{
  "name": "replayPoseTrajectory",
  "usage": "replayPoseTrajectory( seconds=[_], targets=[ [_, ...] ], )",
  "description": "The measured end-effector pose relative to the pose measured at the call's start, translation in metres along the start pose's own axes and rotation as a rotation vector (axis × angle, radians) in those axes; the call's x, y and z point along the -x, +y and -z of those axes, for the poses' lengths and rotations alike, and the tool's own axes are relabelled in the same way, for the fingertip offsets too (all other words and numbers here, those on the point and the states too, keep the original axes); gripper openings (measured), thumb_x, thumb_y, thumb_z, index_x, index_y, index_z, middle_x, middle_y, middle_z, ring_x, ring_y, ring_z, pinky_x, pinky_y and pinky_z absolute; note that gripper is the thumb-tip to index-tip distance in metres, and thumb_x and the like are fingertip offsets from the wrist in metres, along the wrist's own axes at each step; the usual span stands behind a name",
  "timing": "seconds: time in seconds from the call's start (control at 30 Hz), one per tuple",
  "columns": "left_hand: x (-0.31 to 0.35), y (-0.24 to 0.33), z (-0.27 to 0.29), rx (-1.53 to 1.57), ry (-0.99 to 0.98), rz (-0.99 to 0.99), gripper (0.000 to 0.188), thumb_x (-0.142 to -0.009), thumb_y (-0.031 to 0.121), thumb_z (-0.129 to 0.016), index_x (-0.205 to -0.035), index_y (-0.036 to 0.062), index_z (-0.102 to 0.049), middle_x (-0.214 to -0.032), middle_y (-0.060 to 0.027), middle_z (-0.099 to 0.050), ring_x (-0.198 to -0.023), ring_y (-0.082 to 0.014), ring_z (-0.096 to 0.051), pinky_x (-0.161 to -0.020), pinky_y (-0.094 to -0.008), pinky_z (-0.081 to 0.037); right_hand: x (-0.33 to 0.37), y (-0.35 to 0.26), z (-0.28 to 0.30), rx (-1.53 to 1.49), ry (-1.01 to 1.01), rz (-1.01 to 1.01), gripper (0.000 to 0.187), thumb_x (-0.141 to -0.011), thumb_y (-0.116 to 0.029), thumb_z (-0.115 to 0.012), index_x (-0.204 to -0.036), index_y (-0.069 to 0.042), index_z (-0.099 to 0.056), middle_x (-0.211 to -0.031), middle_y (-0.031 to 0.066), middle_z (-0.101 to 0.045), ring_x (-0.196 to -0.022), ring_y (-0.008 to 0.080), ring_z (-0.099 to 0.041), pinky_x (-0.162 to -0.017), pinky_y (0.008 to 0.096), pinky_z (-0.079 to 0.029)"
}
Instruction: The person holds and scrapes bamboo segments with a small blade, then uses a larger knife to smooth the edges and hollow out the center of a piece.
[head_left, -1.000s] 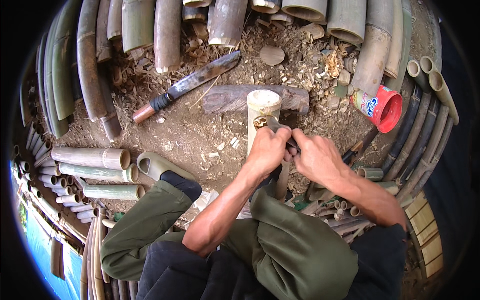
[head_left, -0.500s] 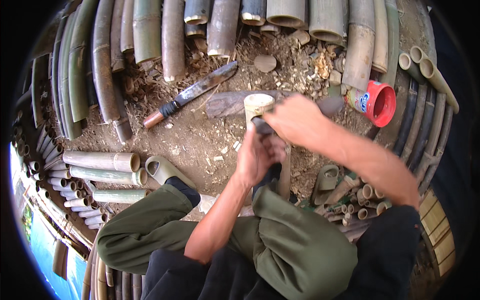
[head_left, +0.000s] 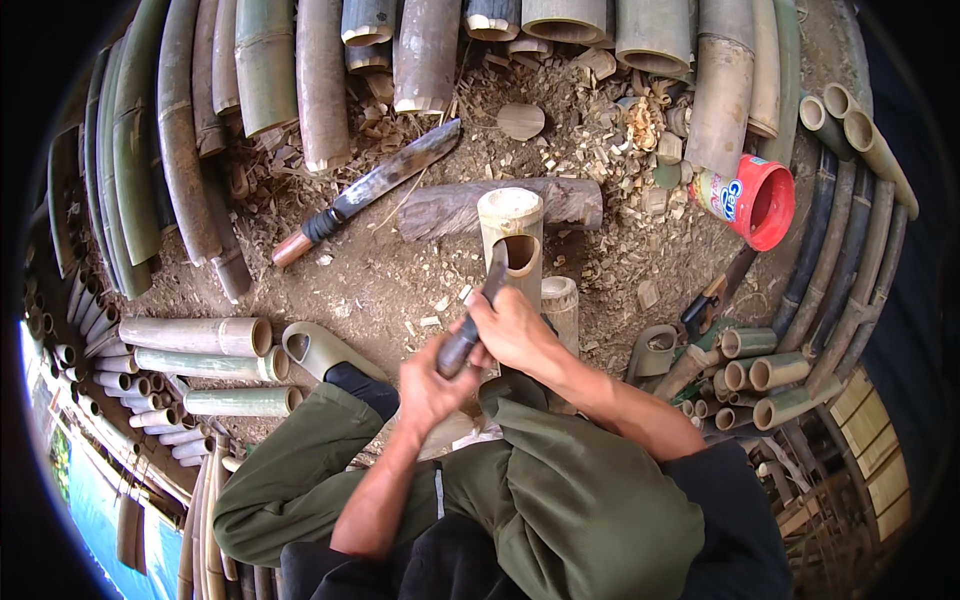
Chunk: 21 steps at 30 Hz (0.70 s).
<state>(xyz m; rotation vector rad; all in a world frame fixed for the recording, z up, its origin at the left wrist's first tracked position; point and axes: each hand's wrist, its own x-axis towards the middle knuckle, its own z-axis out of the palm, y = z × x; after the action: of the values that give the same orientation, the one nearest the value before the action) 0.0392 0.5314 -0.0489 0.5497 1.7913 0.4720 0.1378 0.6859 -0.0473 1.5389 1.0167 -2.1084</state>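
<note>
A pale bamboo tube stands upright before me between my legs, with an opening cut into its side just below the closed top. In front of that opening is a knife with a short dark blade, tilted so its tip lies at the hole's left edge. My left hand is closed around the handle's lower end. Closed higher up by the blade, my right hand also grips the knife. Whether the blade tip touches the bamboo, I cannot tell.
A large machete lies on the chip-strewn ground, left of a dark log. Shorter bamboo stands beside the tube. A red plastic tub lies on its side at right. Bamboo poles and cut pieces surround me.
My right hand has come down and left from beside the tube's top. My left hand has moved down and left, off the tube. The side opening and the knife now show plainly.
</note>
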Motion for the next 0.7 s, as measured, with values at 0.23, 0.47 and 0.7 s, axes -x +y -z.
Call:
replayPoseTrajectory(
  seconds=[0.23,0.47,0.7],
  targets=[
    [-0.049,0.075,0.094,-0.655,-0.053,-0.265,0.036,-0.065,0.024,-0.078,-0.095,0.0057,-0.071,-0.083,-0.0146,-0.072,-0.075,-0.0324,-0.071,-0.071,-0.0417,-0.057,-0.011,-0.003,-0.016,-0.707,-0.062,0.215,0.041,-0.102,-0.025,-0.044,-0.094,0.011,-0.063,-0.087,0.0209,-0.070,-0.062,0.0218,-0.070,-0.051,0.0308,-0.060],
    [-0.064,0.195,0.092,-1.271,-0.238,-0.615,0.010,-0.079,0.015,-0.068,-0.085,0.0070,-0.068,-0.077,-0.0115,-0.069,-0.071,-0.0271,-0.071,-0.061,-0.0405,-0.055,0.004,0.003,0.003,-1.484,-0.217,0.155,0.024,-0.101,-0.029,-0.043,-0.110,-0.010,-0.054,-0.091,0.0112,-0.068,-0.067,0.0229,-0.066,-0.060,0.0357,-0.053],
    [-0.020,0.073,0.076,-0.345,-0.043,-0.039,0.031,-0.070,0.027,-0.076,-0.095,0.0090,-0.072,-0.079,-0.0178,-0.071,-0.073,-0.0339,-0.071,-0.072,-0.0433,-0.057,0.001,-0.009,-0.016,-0.451,-0.089,0.063,0.043,-0.103,-0.028,-0.044,-0.102,0.011,-0.062,-0.082,0.0195,-0.069,-0.057,0.0216,-0.067,-0.050,0.0307,-0.058]
  ],
)
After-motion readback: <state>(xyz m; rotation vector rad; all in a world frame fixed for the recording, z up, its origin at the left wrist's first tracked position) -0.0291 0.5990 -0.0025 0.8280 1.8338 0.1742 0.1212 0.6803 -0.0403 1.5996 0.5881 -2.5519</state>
